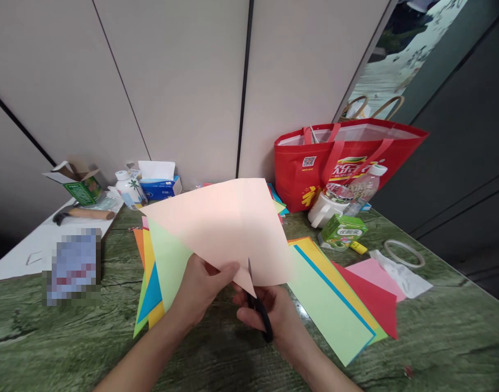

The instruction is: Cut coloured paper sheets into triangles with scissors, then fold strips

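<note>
A large sheet of pale peach paper is held up above the table. My left hand pinches its near edge between thumb and fingers. Closed around the black handles of a pair of scissors is my right hand. The blades point away from me and cut into the near edge of the sheet, just right of my left thumb. A narrow flap of peach paper hangs beside the cut. Behind and below the sheet lie green, yellow, blue and orange papers, partly hidden.
Coloured sheets fan out at the right, near a green drink carton, a white mug and a tape roll. A red bag stands behind. At left are a hammer, a white bottle and a tissue box.
</note>
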The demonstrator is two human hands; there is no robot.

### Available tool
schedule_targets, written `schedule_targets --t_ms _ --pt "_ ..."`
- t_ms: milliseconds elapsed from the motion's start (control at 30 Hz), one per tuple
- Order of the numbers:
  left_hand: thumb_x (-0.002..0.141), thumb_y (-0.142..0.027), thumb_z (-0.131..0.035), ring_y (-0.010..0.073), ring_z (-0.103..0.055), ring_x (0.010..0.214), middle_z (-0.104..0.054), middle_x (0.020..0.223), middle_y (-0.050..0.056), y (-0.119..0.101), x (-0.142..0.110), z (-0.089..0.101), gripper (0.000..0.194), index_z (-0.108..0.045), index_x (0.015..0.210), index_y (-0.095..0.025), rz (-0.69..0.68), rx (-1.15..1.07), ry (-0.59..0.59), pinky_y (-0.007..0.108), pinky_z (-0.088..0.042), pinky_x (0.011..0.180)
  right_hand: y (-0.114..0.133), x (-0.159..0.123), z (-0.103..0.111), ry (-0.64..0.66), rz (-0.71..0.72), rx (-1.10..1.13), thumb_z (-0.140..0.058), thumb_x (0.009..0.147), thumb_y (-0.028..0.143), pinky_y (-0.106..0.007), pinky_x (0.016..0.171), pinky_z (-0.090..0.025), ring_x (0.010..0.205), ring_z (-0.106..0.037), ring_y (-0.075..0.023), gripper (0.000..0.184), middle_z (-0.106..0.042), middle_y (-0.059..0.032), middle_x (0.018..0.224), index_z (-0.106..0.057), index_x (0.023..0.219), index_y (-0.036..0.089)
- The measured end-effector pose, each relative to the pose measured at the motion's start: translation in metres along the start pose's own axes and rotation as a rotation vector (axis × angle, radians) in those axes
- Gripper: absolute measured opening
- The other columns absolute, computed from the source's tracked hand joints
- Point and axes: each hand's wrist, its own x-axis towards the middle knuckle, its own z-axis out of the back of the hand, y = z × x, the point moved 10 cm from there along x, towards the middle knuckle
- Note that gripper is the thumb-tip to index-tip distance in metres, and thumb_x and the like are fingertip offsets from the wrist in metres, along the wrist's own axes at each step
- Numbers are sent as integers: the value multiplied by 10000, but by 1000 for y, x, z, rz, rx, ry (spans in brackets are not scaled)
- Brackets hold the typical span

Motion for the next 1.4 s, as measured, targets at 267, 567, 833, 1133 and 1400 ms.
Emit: schedule_targets --t_ms 267,567,833,1133,1400 --pt "669 -199 -665 141 -573 503 -647 579 -1 3 1 4 145 -593 777 -135 0 24 -31 279 -473 537 3 0 3 -28 61 -6 -821 536 201 -194 558 -424 634 -512 -106 309 -608 16 704 -645 789 175" --pt "638 -202 -680 148 -576 479 -646 570 -3 1 -1 5 215 -576 812 -131 -7 36 -69 283 -477 512 5 1 2 -4 106 -11 -793 585 187 -198 523 -375 615 -490 -100 280 -601 3 766 -648 824 175" --pt "658 -186 -665 143 -586 477 -653 588 6 -2 -1 1 161 -586 788 -132 1 7 -26 276 -486 504 3 2 2 -2 99 -8 -774 615 203 -198 488 -371 547 -472 -77 247 -610 0 792 -655 830 181" --pt "638 -191 -671 153 -583 467 -648 570 -3 -4 -3 -1 181 -579 787 -146 7 3 -35 276 -484 480 5 1 3 -9 125 -19 -797 563 132 -171 492 -388 551 -478 -68 299 -611 22 760 -662 826 182" --pt "643 -192 -672 142 -574 474 -648 583 4 -2 -2 1 188 -578 797 -135 1 5 -27 274 -483 493 3 1 5 -44 82 -30 -799 553 156 -159 442 -407 486 -479 -54 273 -617 28 720 -661 789 169"
